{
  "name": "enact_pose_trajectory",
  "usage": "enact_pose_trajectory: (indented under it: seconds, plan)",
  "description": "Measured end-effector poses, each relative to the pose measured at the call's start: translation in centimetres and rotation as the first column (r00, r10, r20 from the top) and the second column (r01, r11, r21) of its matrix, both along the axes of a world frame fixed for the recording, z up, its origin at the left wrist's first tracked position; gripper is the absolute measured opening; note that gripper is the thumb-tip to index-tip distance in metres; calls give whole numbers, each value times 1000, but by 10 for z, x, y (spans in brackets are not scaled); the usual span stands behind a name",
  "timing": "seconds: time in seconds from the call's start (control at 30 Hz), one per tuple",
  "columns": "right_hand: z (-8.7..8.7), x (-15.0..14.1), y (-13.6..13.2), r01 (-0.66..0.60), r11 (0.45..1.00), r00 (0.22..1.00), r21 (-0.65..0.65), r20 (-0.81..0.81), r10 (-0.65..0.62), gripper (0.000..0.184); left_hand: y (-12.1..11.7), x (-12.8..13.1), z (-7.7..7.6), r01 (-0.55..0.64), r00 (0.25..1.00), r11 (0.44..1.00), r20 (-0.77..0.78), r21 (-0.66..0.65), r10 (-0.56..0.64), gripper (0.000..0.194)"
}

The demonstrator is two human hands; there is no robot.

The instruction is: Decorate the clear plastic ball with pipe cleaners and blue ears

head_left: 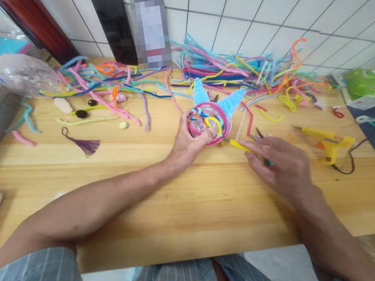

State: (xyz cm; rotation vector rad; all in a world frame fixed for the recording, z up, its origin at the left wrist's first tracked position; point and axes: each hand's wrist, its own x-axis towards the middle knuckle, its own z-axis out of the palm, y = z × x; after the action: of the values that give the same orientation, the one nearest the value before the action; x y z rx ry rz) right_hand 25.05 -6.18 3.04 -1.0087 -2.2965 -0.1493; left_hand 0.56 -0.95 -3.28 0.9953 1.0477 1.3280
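My left hand (192,137) is closed around a round pipe-cleaner craft (223,110) with a pink rim and two pointed light-blue ears. Inside the rim are clear plastic and blue, orange and yellow pipe-cleaner pieces; my thumb presses near the yellow loop (218,122). In my right hand (278,165) is a slim yellow-handled tool (240,145), its narrow tip at the craft's lower right edge. Its exact kind is unclear. A dark-tipped tool (259,133) shows beside my right fingers, mostly hidden by the hand.
A yellow glue gun (329,139) with a black cord lies at right. Loose pipe cleaners (212,69) line the tiled wall. Two phones, one black (114,27) and one blurred (153,31), lean there. A purple tassel (87,145) and a plastic bag (26,72) are at left.
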Motion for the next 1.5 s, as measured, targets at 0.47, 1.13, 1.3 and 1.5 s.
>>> enact_pose_trajectory:
  seconds: [0.47, 1.13, 1.3, 1.5]
  plan:
    - [0, 118, 69, 750, 540, 561, -382, -67, -825, 20, 3, 0, -8, -17, 1000, 1000, -23, 20, 17, 102]
    - [2, 29, 19, 234, 913, 916, -334, -240, -322, 29, 1, -3, -9, -8, 1000, 1000, -30, 7, 8, 102]
    - [-7, -25, 12, 79, 955, 938, -285, -303, -168, 24, 2, -4, -4, -11, 1000, 1000, -15, -25, 11, 99]
    - [-50, -24, 14, 63, 977, 889, -204, -434, -148, 31, 2, -3, -2, 11, 999, 998, 34, -57, -9, 103]
